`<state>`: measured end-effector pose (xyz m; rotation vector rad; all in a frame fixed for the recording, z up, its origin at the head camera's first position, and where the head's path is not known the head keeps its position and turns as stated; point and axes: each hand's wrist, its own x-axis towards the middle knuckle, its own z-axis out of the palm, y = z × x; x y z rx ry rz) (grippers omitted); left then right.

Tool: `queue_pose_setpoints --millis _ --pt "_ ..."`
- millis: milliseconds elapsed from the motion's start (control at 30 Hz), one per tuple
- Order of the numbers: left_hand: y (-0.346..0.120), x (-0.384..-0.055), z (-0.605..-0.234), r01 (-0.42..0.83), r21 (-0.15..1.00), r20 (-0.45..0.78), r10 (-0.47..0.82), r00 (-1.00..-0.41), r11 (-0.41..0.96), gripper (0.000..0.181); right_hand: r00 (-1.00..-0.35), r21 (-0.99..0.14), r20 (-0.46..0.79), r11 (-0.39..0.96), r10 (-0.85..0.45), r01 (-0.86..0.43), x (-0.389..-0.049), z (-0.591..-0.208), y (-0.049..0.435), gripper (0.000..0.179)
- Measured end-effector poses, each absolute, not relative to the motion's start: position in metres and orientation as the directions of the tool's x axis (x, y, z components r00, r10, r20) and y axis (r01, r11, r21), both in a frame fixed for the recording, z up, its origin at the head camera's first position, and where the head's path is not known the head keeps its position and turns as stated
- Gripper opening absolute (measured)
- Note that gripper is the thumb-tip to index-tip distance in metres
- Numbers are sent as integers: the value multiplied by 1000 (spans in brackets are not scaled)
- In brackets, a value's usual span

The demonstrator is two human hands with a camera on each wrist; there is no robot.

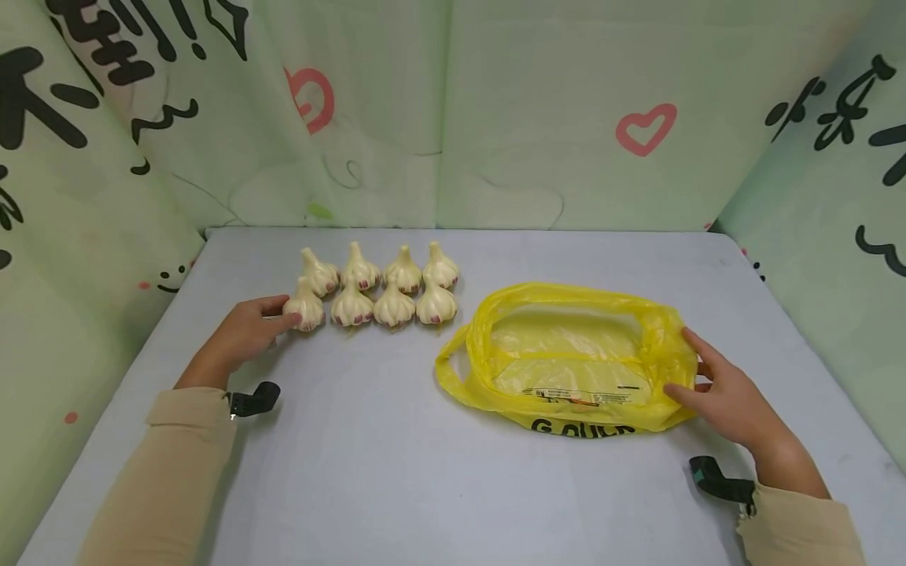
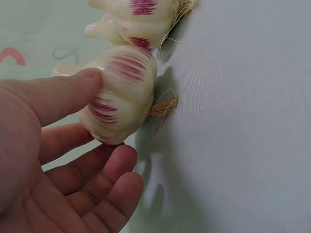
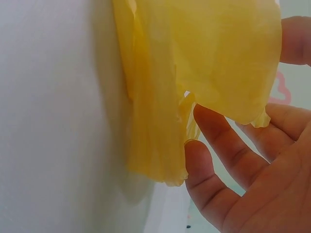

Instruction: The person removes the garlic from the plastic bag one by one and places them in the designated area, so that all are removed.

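Several white garlic bulbs with purple streaks stand close together in two rows at the table's back left. My left hand (image 1: pixel 249 330) pinches the front-left garlic bulb (image 1: pixel 306 305) between thumb and fingertips. In the left wrist view the thumb lies on this bulb (image 2: pixel 121 92), its root tuft pointing away; the lower fingers are loosely bent. To the right lies a yellow plastic bag (image 1: pixel 488 393), its mouth spread wide and its inside visible. My right hand (image 1: pixel 736 401) touches the bag's right end, thumb and fingers spread apart. The right wrist view shows fingertips against the yellow film (image 3: pixel 218 53).
A light grey cloth covers the table (image 1: pixel 396 487). Printed green curtains (image 1: pixel 538 118) hang behind it and at both sides. A black wrist camera (image 1: pixel 256 399) sticks out from the left sleeve, another (image 1: pixel 718 479) from the right sleeve.
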<state>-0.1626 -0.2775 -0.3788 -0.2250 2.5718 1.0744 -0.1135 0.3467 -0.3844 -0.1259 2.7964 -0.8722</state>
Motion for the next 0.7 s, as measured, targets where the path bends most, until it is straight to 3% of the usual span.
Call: queue_pose_setpoints --millis 700 --pt "-274 -162 -378 -236 662 -358 24 -933 712 78 -974 -569 -182 822 -138 -10 -114 -384 346 91"
